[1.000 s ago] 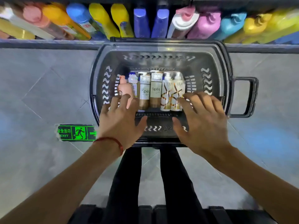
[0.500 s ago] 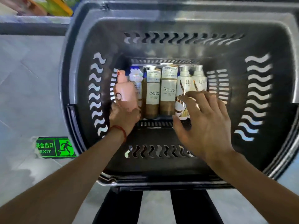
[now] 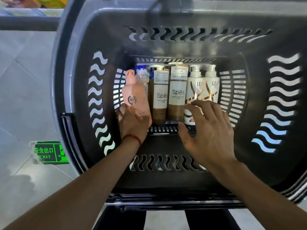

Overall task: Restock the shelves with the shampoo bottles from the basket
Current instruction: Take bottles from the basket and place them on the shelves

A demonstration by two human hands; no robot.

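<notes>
Pushed in closer to the basket (image 3: 182, 15) since half a second ago, and raised the pink bottle (image 3: 135, 95) a little out of its row, neck now leaning left. Moved the right hand (image 3: 209, 130) slightly further over the white bottles (image 3: 193, 87) as well.

From the head camera, looking straight down into the dark basket with its wavy slots. Gripping the pink bottle by its lower end with the left hand (image 3: 132, 123), fingers and thumb curled round it, pump top pointing away. Wearing a red string (image 3: 132, 138) at that wrist. Holding the right hand unclenched, fingers spread and slightly bent, thumb out to the side, above the lower parts of the two white bottles; cannot tell whether the fingertips touch them.

Lying on the basket floor, side by side, caps away: a small bottle (image 3: 142, 75) with a blue and white top, half hidden behind the pink one, then two brown bottles (image 3: 177, 92) with white labels, then the white pair at the right end.

Outside the basket to the left, grey floor tiles (image 3: 25, 97) with a green exit sign (image 3: 48, 152) stuck on them. At the top left corner, the edge of a grey shelf (image 3: 28, 25), goods above it too blurred to name. Below the basket, dark trouser legs (image 3: 116, 219).
</notes>
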